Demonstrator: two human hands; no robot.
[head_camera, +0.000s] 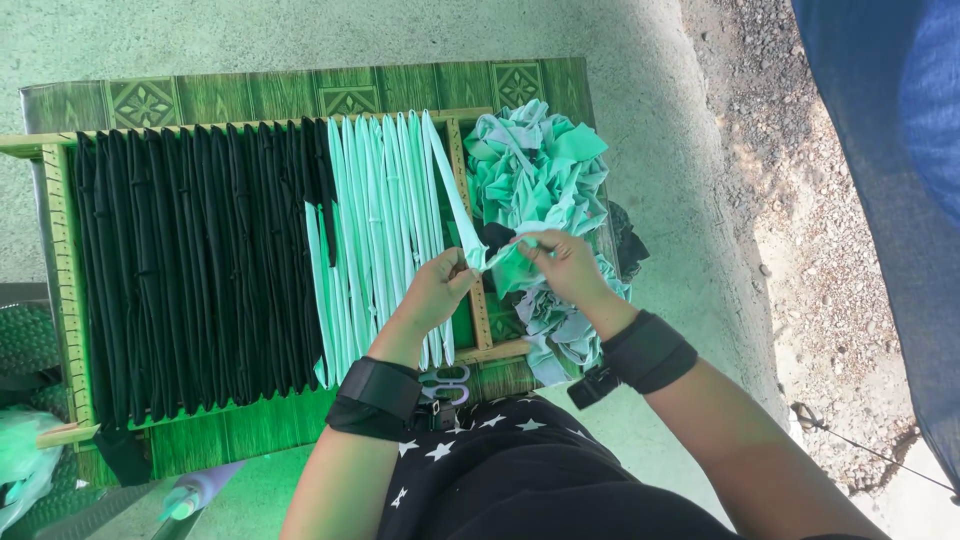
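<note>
1. Left hand (437, 290): grip pressed together, pinching a mint-green strip (452, 205) just above the frame's right rail. A black wrist strap (378, 397) sits on that forearm.
2. Right hand (562, 265): fingertips closed on the same strip's loose end, just beside the left hand, over the heap (538, 170) of mint-green fabric scraps.
3. Location of the strip: it runs taut from the top rail of the wooden frame (62, 280) diagonally down to the two hands, lying over the right rail. It is the last in the row of mint strips (385, 220); black strips (195, 270) fill the left part of the frame.
4. Handling, in my judgement: the strip looks like soft, light, stretchy knit cloth, curled at the edges. It should not slip much, is not fragile, and will sag if tension drops. Best held near the free end with a firm pinch, the other hand close by to keep it taut.
5. Surroundings: the frame rests on a green wood-pattern tabletop (250, 95). Scissors (447, 380) lie at its near edge between the forearms. A bottle (200, 492) lies lower left. Concrete floor (660, 150) and gravel beyond.
</note>
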